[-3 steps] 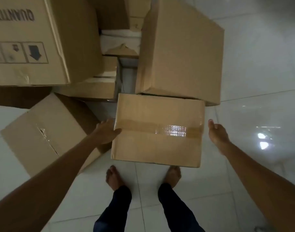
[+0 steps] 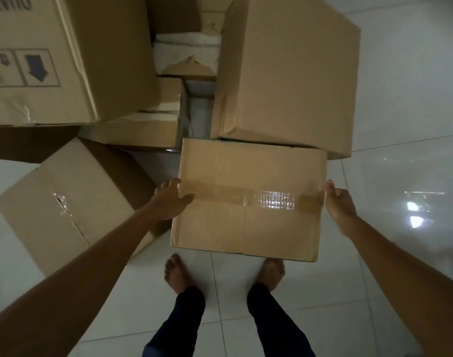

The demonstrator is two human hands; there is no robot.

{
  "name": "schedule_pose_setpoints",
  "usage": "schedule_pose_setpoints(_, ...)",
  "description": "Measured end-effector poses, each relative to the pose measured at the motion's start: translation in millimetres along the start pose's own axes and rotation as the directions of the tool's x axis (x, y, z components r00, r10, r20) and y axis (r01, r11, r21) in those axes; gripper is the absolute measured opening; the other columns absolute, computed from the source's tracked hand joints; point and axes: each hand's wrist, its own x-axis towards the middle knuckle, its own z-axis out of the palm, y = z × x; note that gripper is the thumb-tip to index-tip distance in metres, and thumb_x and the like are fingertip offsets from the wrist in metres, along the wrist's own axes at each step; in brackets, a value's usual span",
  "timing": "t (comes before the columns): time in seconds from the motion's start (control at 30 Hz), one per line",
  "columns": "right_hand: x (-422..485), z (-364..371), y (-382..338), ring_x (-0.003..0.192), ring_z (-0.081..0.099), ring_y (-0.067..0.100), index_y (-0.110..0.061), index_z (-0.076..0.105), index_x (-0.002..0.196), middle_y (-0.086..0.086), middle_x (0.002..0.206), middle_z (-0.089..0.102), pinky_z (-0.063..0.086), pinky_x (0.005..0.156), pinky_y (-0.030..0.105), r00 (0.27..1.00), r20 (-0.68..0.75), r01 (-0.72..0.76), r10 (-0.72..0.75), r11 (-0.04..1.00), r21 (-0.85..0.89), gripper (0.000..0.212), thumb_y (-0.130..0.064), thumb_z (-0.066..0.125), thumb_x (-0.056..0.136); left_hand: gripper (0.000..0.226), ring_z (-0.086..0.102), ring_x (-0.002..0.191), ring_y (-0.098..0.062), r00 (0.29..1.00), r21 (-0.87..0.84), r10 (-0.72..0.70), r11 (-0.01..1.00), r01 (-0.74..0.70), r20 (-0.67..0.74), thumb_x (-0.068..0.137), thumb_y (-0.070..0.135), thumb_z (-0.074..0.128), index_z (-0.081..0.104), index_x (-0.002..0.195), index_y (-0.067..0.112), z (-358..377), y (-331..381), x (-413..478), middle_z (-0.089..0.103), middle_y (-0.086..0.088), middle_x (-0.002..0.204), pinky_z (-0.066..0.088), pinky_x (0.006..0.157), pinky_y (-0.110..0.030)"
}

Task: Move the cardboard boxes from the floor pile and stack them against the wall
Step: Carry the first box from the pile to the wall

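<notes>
A taped cardboard box (image 2: 248, 228) is in front of me, above my bare feet, with a strip of shiny brown tape across its top. My left hand (image 2: 168, 199) presses on its left side, thumb lying over the top edge. My right hand (image 2: 340, 204) is flat against its right side. Both hands hold the box between them. Behind it lies the pile: a tall plain box (image 2: 287, 73) at the right, a large printed box (image 2: 53, 60) with an arrow mark at the upper left, and a tilted box (image 2: 65, 202) with torn tape at the left.
Smaller open boxes (image 2: 143, 130) with white packing inside sit in the middle of the pile. Glossy white floor tiles (image 2: 405, 124) stretch to the right, with light reflections. My feet (image 2: 177, 275) stand right under the held box's near edge.
The box and both hands sit slightly closer to me and a touch higher in view; the left thumb has spread further over the top edge.
</notes>
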Motion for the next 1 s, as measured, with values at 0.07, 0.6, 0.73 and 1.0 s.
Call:
schedule_pose_setpoints(0.07, 23, 14, 7, 0.113, 0.055, 0.035, -0.007, 0.05, 0.133, 0.018, 0.128, 0.057, 0.043, 0.091, 0.041, 0.999, 0.021, -0.036, 0.035, 0.999, 0.037, 0.077, -0.068, 0.024, 0.093, 0.071, 0.027, 0.139, -0.035, 0.999, -0.084, -0.035, 0.996, 0.037, 0.03, 0.091, 0.049, 0.053, 0.024, 0.148, 0.019, 14, -2, 18, 0.027, -0.009, 0.151, 0.034, 0.109, -0.055)
schedule_pose_setpoints(0.6, 65, 65, 27, 0.123, 0.049, 0.033, -0.008, 0.047, 0.138, 0.014, 0.136, 0.052, 0.038, 0.099, 0.042, 0.995, -0.05, -0.069, 0.086, 0.96, 0.273, 0.074, -0.063, 0.021, 0.096, 0.081, 0.062, 0.107, -0.026, 0.951, -0.642, -0.308, 0.73, 0.233, -0.004, 0.073, 0.067, 0.065, 0.053, 0.131, 0.012, 52, -17, 66, 0.062, -0.007, 0.122, 0.051, 0.096, -0.043)
schedule_pose_setpoints(0.73, 63, 62, 25, 0.125, 0.047, 0.034, -0.011, 0.045, 0.14, 0.014, 0.139, 0.05, 0.037, 0.103, 0.046, 0.993, -0.038, -0.101, 0.115, 0.958, 0.269, 0.076, -0.066, 0.021, 0.095, 0.089, 0.062, 0.109, -0.029, 0.94, -0.662, -0.338, 0.694, 0.282, 0.046, 0.068, 0.072, 0.065, 0.053, 0.131, 0.01, 50, -18, 60, 0.062, -0.009, 0.124, 0.048, 0.099, -0.047)
schedule_pose_setpoints(1.0, 19, 42, 35, 0.126, 0.047, 0.036, -0.005, 0.048, 0.137, 0.017, 0.138, 0.05, 0.036, 0.106, 0.048, 0.989, -0.062, -0.12, 0.138, 0.964, 0.236, 0.076, -0.064, 0.021, 0.096, 0.075, 0.061, 0.109, -0.027, 0.957, -0.676, -0.269, 0.685, 0.271, 0.112, 0.077, 0.061, 0.065, 0.052, 0.134, 0.013, 37, -21, 19, 0.061, -0.009, 0.126, 0.046, 0.102, -0.045)
